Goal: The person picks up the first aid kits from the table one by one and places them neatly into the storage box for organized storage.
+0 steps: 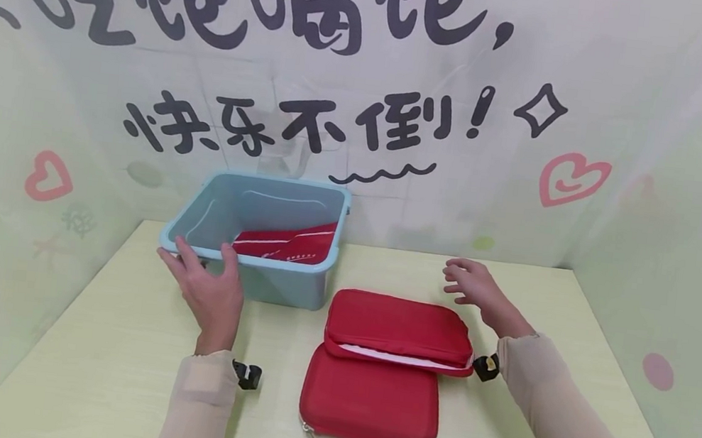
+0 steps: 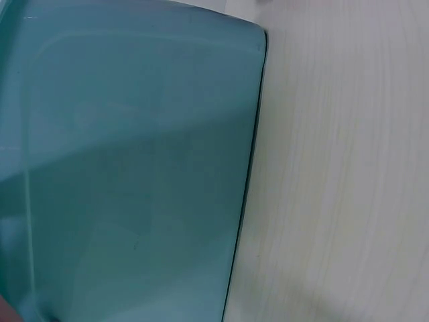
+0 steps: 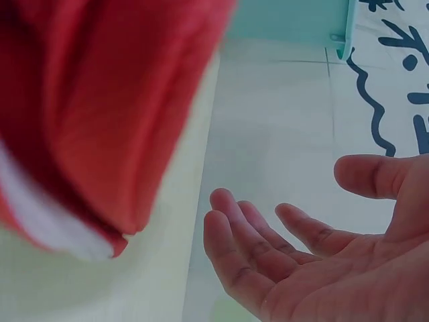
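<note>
A light blue plastic bin [image 1: 267, 281] stands at the back left of the table, with a red item [image 1: 291, 243] bearing white lines and print inside it. My left hand [image 1: 211, 297] is at its front rim, fingers and thumb spread and fairly straight. The left wrist view shows mostly the bin's wall [image 2: 141, 168]. My right hand [image 1: 478, 289] is raised and empty, fingers apart and slightly bent, just beyond the right end of a red pouch [image 1: 400, 324]. This pouch shows a white strip along its front edge and overlaps a flat red zippered case [image 1: 370, 403].
The pale wooden table [image 1: 111, 365] meets a wall sheet [image 1: 428, 220] printed with dark characters and hearts. Similar sheets stand at the left and right sides. A metal zipper pull [image 1: 310, 434] sticks out from the case's front left corner.
</note>
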A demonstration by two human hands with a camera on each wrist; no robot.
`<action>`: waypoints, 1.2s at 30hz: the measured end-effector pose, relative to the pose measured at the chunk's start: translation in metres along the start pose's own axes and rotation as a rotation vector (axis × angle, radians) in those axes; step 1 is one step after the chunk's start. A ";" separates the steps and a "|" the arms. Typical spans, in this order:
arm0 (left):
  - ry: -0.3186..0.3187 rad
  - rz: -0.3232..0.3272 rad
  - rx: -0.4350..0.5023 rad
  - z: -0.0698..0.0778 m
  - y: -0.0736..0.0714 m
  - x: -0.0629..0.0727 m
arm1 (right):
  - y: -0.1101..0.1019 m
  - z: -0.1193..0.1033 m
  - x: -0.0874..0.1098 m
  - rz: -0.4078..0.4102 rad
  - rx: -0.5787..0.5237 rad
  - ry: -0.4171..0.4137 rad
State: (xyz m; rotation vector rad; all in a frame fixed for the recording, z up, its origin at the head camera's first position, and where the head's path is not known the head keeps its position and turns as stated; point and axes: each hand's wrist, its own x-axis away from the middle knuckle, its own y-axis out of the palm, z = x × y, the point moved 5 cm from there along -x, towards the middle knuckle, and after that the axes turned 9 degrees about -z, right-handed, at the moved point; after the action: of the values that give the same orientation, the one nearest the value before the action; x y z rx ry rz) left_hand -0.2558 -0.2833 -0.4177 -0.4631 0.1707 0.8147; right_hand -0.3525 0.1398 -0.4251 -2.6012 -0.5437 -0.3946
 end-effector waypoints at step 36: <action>0.046 0.026 0.008 -0.002 0.000 0.000 | 0.002 0.045 0.019 -0.051 0.016 0.073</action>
State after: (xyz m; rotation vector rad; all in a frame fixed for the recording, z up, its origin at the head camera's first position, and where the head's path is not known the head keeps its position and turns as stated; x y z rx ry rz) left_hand -0.2558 -0.2844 -0.4188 -0.4727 0.2227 0.8285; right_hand -0.3269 0.1658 -0.4581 -2.5508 -0.5870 -0.4983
